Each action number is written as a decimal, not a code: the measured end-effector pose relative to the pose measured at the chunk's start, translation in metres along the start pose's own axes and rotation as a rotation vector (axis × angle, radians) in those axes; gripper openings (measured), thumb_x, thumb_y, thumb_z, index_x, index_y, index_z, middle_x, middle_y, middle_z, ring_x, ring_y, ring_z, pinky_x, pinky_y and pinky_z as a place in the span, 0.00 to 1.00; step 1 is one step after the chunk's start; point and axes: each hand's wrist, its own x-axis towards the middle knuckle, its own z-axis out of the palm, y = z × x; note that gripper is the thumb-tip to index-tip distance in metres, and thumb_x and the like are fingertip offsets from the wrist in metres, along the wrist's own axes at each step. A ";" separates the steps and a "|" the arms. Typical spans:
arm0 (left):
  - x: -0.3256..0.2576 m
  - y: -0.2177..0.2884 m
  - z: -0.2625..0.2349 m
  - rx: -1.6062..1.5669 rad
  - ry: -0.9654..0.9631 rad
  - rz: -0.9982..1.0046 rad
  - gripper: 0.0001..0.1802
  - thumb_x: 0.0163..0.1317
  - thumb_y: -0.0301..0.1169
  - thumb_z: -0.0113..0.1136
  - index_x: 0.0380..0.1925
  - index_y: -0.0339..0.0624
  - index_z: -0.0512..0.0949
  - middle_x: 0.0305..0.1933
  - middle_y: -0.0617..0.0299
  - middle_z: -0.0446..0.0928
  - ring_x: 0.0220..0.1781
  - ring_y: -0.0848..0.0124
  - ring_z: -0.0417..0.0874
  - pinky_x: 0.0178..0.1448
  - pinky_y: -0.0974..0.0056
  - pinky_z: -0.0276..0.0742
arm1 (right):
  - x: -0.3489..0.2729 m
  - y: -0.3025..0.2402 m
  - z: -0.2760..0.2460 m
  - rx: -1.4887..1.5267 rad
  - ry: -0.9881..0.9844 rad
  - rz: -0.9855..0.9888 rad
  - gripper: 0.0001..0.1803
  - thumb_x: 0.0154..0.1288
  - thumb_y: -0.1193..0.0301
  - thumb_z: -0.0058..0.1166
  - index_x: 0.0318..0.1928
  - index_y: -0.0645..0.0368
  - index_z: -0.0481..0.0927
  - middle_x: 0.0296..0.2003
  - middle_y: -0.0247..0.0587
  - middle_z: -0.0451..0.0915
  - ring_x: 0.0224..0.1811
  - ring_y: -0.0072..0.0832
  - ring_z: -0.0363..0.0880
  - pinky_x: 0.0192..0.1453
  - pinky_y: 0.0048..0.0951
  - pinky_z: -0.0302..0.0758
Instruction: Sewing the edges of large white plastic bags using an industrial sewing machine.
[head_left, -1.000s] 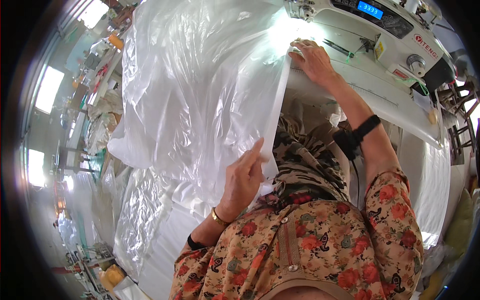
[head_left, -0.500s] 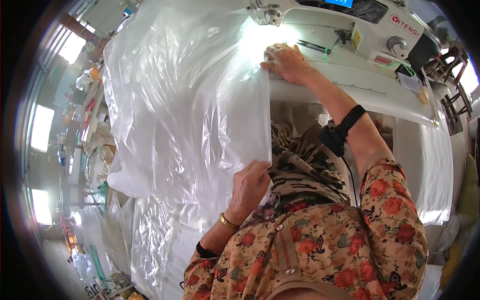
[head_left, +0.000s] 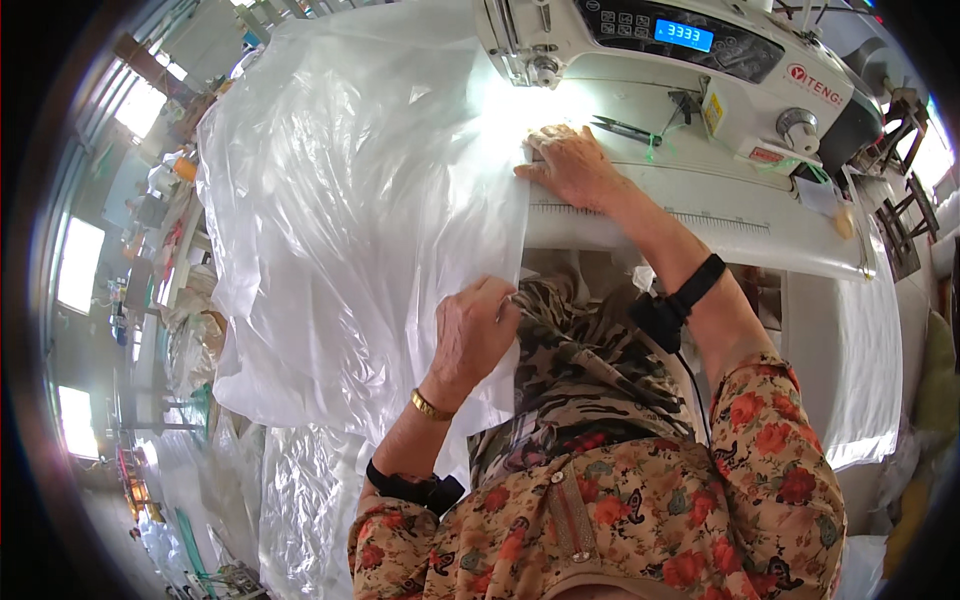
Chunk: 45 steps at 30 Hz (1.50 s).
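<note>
A wide, glossy translucent plastic sheet (head_left: 330, 220) hangs in folds across the left part of the table and down over its front. My left hand (head_left: 474, 332) is closed on the sheet's right edge, above my lap. Farther up the same edge is my right hand (head_left: 572, 168), its thumb and bent fingers pinching the sheet beside the needle area. White glare there hides the fingertips partly. Above both hands stands a white sewing machine (head_left: 560, 45) with a lit blue display. Dark thread snips (head_left: 626, 129) lie just right of my right hand.
A ruler scale (head_left: 690, 216) runs along the table's front edge (head_left: 800, 250). Green thread (head_left: 652, 145) trails by the snips. More crumpled plastic (head_left: 310, 500) hangs low on the left. A dark wooden stool (head_left: 905, 225) stands at the far right.
My left hand has moved up and slightly left along with the sheet's edge. My right hand sits slightly lower in the picture. More of the sewing machine shows, as the view has shifted.
</note>
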 end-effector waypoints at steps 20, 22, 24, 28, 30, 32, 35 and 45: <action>0.059 0.048 -0.034 0.057 0.143 0.309 0.26 0.62 0.39 0.64 0.58 0.36 0.77 0.52 0.47 0.81 0.54 0.48 0.81 0.60 0.53 0.75 | 0.011 0.009 0.016 0.233 0.203 0.070 0.25 0.71 0.53 0.50 0.56 0.61 0.79 0.52 0.49 0.81 0.56 0.44 0.78 0.65 0.47 0.69; 0.006 0.062 -0.045 -0.128 -0.027 0.347 0.26 0.64 0.42 0.64 0.58 0.40 0.75 0.55 0.52 0.80 0.53 0.52 0.83 0.56 0.52 0.79 | 0.011 0.010 0.017 0.317 0.352 0.064 0.23 0.69 0.56 0.56 0.53 0.63 0.80 0.48 0.50 0.83 0.50 0.46 0.81 0.57 0.41 0.76; -0.027 0.055 -0.029 -0.421 -0.532 0.299 0.22 0.65 0.37 0.62 0.56 0.41 0.76 0.56 0.50 0.80 0.55 0.50 0.81 0.57 0.53 0.78 | 0.008 0.008 0.016 0.388 0.414 0.128 0.21 0.69 0.57 0.57 0.50 0.63 0.81 0.45 0.49 0.83 0.44 0.45 0.83 0.50 0.40 0.79; -0.073 0.001 0.046 -0.308 -0.653 0.110 0.20 0.67 0.28 0.57 0.59 0.39 0.74 0.62 0.46 0.75 0.64 0.52 0.76 0.66 0.54 0.72 | -0.021 -0.009 0.005 0.458 0.454 0.116 0.16 0.68 0.63 0.59 0.45 0.63 0.79 0.41 0.48 0.83 0.36 0.42 0.84 0.43 0.40 0.79; -0.098 -0.030 0.062 -0.201 -0.480 0.035 0.23 0.68 0.30 0.55 0.63 0.42 0.71 0.65 0.48 0.73 0.68 0.53 0.72 0.69 0.53 0.68 | -0.055 -0.027 0.003 0.474 0.524 0.104 0.13 0.68 0.65 0.60 0.43 0.63 0.77 0.40 0.48 0.83 0.34 0.41 0.84 0.39 0.38 0.79; -0.121 -0.051 0.066 -0.065 -0.439 -0.214 0.25 0.69 0.32 0.55 0.65 0.42 0.69 0.67 0.49 0.72 0.69 0.53 0.70 0.71 0.53 0.65 | -0.096 -0.048 0.003 0.569 0.511 0.178 0.13 0.70 0.67 0.59 0.41 0.65 0.75 0.35 0.45 0.83 0.33 0.35 0.84 0.34 0.33 0.78; -0.132 -0.069 0.072 0.008 -0.600 -0.474 0.28 0.69 0.34 0.57 0.68 0.43 0.67 0.68 0.51 0.71 0.70 0.52 0.69 0.74 0.53 0.62 | -0.127 -0.074 0.011 0.937 0.514 0.426 0.15 0.72 0.62 0.57 0.40 0.64 0.75 0.30 0.39 0.81 0.30 0.28 0.81 0.29 0.28 0.76; -0.073 -0.113 0.009 0.615 0.339 0.120 0.23 0.64 0.38 0.62 0.56 0.42 0.78 0.56 0.52 0.79 0.58 0.53 0.79 0.66 0.53 0.70 | -0.121 -0.089 0.044 1.447 0.043 1.062 0.21 0.66 0.55 0.64 0.43 0.62 0.78 0.27 0.30 0.78 0.27 0.20 0.77 0.24 0.21 0.71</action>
